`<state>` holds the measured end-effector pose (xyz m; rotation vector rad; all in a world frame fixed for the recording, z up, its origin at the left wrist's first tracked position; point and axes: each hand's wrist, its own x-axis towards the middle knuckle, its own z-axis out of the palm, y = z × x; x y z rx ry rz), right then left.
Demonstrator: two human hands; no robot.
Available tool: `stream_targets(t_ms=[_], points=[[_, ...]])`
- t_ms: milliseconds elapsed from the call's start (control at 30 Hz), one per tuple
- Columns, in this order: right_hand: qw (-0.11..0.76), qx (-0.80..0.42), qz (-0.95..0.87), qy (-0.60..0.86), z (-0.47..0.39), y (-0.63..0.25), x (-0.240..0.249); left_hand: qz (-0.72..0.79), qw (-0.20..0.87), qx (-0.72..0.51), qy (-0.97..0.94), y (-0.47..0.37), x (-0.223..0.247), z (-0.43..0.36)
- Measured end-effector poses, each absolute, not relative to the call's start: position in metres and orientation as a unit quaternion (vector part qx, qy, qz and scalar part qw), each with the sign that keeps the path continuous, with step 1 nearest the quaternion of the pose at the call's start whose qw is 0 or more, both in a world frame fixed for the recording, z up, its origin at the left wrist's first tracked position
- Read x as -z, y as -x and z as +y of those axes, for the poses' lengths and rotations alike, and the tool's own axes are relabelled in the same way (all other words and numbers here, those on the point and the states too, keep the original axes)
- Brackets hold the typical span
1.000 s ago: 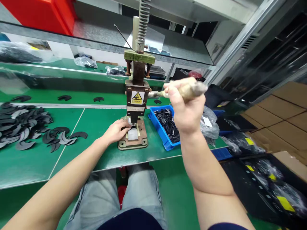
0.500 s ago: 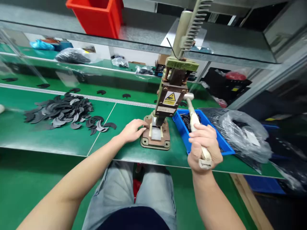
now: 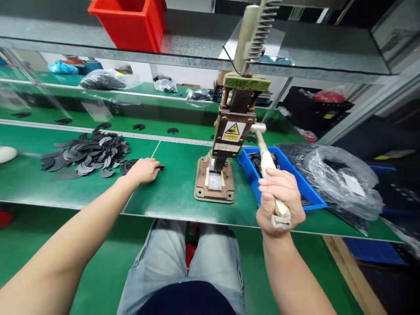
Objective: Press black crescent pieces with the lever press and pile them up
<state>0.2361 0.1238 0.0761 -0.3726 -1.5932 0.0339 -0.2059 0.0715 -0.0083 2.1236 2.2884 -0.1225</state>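
Green worktop (image 3: pixel 177 199), head view. Right hand (image 3: pixel 282 201): grip closed around the press's wrapped lever (image 3: pixel 266 161), above the blue tray (image 3: pixel 292 168) of small black parts. Left hand (image 3: pixel 144 170): fingers down over a dark curved piece (image 3: pixel 160 167), one end showing past the fingertips; can't tell if the grip is pinched or just resting. Pile of curved pieces (image 3: pixel 85 155) left of it. Press (image 3: pixel 231 131) upright between hands, pale plate (image 3: pixel 215 181) on its base. Clear plastic bag (image 3: pixel 334 175) right of tray.
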Motion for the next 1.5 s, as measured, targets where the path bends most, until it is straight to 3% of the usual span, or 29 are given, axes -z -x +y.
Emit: stream_targets(t_ms=[300, 667, 900, 1500], points=[[0.681, -0.038, -0.709, 0.178, 0.119, -0.236, -0.075, 0.639, 0.044, -0.027, -0.768, 0.133, -0.012, 0.093], [0.672, -0.048, -0.718, 0.175, 0.117, -0.238, -0.074, 0.639, 0.384, -0.380, -0.547, 0.085, 0.009, 0.111], [0.672, -0.052, -0.718, 0.174, 0.118, -0.239, -0.073, 0.586, 0.487, -0.352, -0.544, 0.041, -0.011, 0.142], [0.694, -0.048, -0.698, 0.168, 0.120, -0.232, -0.075, 0.675, 0.464, -0.287, -0.496, 0.007, -0.039, 0.165]])
